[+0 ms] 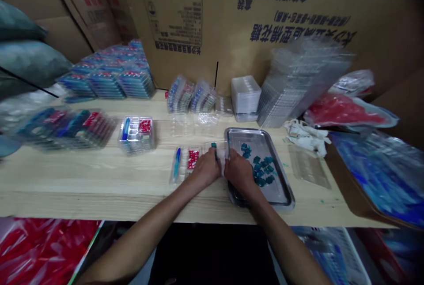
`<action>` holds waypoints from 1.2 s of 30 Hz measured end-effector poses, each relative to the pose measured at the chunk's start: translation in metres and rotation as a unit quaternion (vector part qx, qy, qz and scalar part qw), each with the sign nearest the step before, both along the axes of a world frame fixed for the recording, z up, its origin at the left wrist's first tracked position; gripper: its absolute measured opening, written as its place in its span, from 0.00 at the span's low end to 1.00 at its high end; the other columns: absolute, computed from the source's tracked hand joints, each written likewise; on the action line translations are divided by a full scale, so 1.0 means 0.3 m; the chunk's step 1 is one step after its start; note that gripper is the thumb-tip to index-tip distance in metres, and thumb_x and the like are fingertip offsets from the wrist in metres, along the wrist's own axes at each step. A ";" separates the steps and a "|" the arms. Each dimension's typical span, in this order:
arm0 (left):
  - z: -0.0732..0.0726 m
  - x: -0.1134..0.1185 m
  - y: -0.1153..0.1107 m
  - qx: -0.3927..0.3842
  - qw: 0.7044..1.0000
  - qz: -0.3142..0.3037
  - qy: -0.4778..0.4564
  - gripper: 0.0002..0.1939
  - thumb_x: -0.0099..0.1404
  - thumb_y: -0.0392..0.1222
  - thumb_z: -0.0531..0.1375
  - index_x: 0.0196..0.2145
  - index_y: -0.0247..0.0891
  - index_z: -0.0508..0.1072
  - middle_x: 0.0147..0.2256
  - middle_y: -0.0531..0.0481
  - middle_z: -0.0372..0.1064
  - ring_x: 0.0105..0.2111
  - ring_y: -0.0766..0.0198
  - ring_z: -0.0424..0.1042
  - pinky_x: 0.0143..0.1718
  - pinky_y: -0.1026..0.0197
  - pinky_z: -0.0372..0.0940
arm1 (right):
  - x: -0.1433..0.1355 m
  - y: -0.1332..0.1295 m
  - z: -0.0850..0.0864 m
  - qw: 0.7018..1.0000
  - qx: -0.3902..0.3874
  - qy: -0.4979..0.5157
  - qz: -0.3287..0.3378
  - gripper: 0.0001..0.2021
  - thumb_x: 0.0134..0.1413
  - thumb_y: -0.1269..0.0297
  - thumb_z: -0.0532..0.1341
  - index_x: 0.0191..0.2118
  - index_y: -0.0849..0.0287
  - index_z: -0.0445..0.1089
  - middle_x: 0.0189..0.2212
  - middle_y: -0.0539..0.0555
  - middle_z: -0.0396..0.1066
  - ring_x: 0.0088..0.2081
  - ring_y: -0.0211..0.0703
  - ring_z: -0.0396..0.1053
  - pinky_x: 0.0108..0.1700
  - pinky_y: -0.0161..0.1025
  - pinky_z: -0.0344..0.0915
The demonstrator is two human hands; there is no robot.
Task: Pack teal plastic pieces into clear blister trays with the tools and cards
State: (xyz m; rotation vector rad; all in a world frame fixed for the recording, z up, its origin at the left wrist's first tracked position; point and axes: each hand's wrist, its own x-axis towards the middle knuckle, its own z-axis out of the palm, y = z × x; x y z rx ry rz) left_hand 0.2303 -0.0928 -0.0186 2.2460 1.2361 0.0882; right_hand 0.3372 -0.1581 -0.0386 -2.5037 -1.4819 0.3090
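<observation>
Along the metal tray's (274, 191) left rim: the left hand (208, 168) and right hand (239, 172) are resting close together, fingers curled; what they are gripping, I cannot tell.
Clear case (185, 161): lying on the desk (132, 190) beside the left hand, holding a blue pen (177, 163) and red packet (193, 159); probably light, flexing, slippery; its side edges are likely offering the safest hold.
Teal pieces (260, 173): most are lying in the tray, one is showing at the left hand; probably light, stiff; pinching them singly looks best.

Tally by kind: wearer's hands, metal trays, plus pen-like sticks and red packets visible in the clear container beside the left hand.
Left hand and right hand: 2
Metal tray: 1
Blue pen-like stick: 1
Red packet: 1
Total: 5
</observation>
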 end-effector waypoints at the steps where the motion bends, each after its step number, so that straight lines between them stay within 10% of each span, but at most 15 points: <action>1: -0.007 -0.004 -0.005 -0.004 1.000 0.010 -0.018 0.24 0.63 0.32 0.53 0.58 0.31 0.64 0.43 0.34 0.76 0.44 0.48 0.76 0.44 0.54 0.66 | 0.002 0.009 -0.004 1.000 0.002 0.014 -0.008 0.17 0.60 0.69 0.53 0.53 0.66 0.66 0.41 0.64 0.76 0.41 0.53 0.75 0.41 0.41 0.65; 10: 0.000 -0.184 0.145 -0.091 0.919 0.192 -0.332 0.12 0.64 0.37 0.56 0.44 0.35 0.72 0.40 0.42 0.76 0.38 0.58 0.75 0.43 0.55 0.69 | 0.162 0.082 0.026 0.975 0.163 0.139 -0.064 0.19 0.54 0.71 0.51 0.46 0.64 0.75 0.34 0.58 0.77 0.37 0.47 0.73 0.41 0.39 0.66; 14: 0.028 -0.246 0.151 -0.276 0.831 0.236 -0.422 0.25 0.57 0.42 0.67 0.50 0.33 0.67 0.34 0.45 0.76 0.31 0.61 0.76 0.35 0.58 0.70 | 0.083 0.146 0.043 0.940 0.242 0.240 -0.024 0.18 0.50 0.69 0.51 0.42 0.62 0.75 0.32 0.55 0.76 0.33 0.44 0.71 0.35 0.37 0.66; 19: 0.030 -0.322 0.154 -0.273 0.767 0.264 -0.517 0.37 0.44 0.36 0.73 0.50 0.33 0.65 0.25 0.55 0.73 0.23 0.66 0.72 0.28 0.64 0.66 | -0.084 0.200 0.011 0.915 0.272 0.290 0.074 0.13 0.51 0.66 0.52 0.41 0.60 0.70 0.23 0.49 0.70 0.25 0.39 0.66 0.29 0.34 0.62; 27: 0.024 -0.460 0.214 0.003 0.851 0.110 -0.513 0.11 0.60 0.44 0.66 0.38 0.37 0.78 0.39 0.46 0.78 0.42 0.60 0.76 0.48 0.57 0.68 | -0.111 0.201 0.160 0.903 0.277 0.143 0.296 0.15 0.55 0.76 0.52 0.46 0.58 0.67 0.36 0.53 0.76 0.37 0.42 0.75 0.43 0.38 0.67; 36: -0.150 -0.592 0.180 0.160 0.924 -0.172 -0.301 0.24 0.62 0.28 0.54 0.52 0.44 0.76 0.59 0.44 0.67 0.58 0.59 0.68 0.58 0.51 0.65 | -0.083 0.103 -0.109 0.862 0.210 0.028 0.461 0.33 0.50 0.83 0.51 0.64 0.63 0.60 0.65 0.66 0.57 0.68 0.51 0.49 0.65 0.57 0.56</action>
